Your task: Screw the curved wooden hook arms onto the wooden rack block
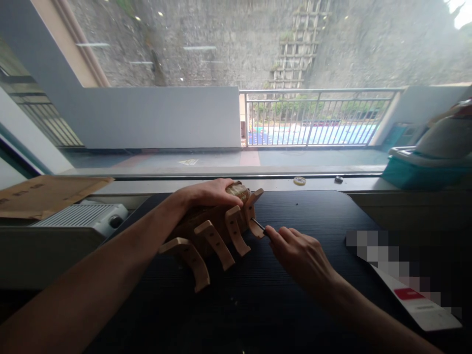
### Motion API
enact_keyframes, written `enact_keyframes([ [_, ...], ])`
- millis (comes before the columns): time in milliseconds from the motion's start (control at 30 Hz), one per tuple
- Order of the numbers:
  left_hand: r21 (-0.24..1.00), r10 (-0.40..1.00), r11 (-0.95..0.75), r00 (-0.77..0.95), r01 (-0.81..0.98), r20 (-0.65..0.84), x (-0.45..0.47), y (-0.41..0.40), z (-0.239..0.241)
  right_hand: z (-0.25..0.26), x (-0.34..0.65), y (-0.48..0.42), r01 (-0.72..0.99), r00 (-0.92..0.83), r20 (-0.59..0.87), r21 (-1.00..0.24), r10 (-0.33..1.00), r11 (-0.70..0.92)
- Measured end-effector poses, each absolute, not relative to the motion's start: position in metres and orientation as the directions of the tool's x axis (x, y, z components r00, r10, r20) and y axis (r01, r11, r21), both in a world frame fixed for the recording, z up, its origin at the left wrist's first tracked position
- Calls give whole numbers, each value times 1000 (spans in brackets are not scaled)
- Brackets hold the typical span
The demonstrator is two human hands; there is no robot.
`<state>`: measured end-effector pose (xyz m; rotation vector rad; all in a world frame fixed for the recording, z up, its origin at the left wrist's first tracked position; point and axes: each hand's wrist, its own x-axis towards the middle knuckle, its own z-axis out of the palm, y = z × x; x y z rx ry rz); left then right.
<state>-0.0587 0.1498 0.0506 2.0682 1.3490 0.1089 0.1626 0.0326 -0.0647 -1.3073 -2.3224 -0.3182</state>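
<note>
A brown wooden rack with several curved, light-wood hooks stands on the dark table, its hooks toward me. My left hand is closed over its top edge near the right end, with some fingers hidden behind. Beside that hand, the rack's end has a shiny, yellowish-brown, wrapped look. My right hand grips a screwdriver, its handle mostly covered by the fingers. The thin shaft points left, with its tip at a hole in the rightmost hook. Dark holes show in the other hooks too.
Against the window sill stands the black table. On the sill are a tape roll, a small dark object and a teal bin. Cardboard lies over a white radiator at left. A partly pixelated white-and-red item is at right.
</note>
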Motion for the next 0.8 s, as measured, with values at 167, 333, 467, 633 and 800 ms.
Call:
enact_keyframes([
  [167,589,830,-250,483,769,-278,-59,151,50,-60,169,41,800,-591,458,227,664,556],
  [333,572,841,-258,473,779,-264,-60,151,50,-70,154,37,853,-306,495,-236,814,464],
  [467,550,840,-265,470,792,-272,-59,149,51,-72,147,33,686,-49,295,-684,954,247],
  [633,544,831,-272,479,794,-282,-58,147,52,-65,153,33,834,-220,386,-402,896,378],
  [800,533,830,-290,486,795,-273,-59,148,51,-57,159,36,818,-558,466,166,687,551],
])
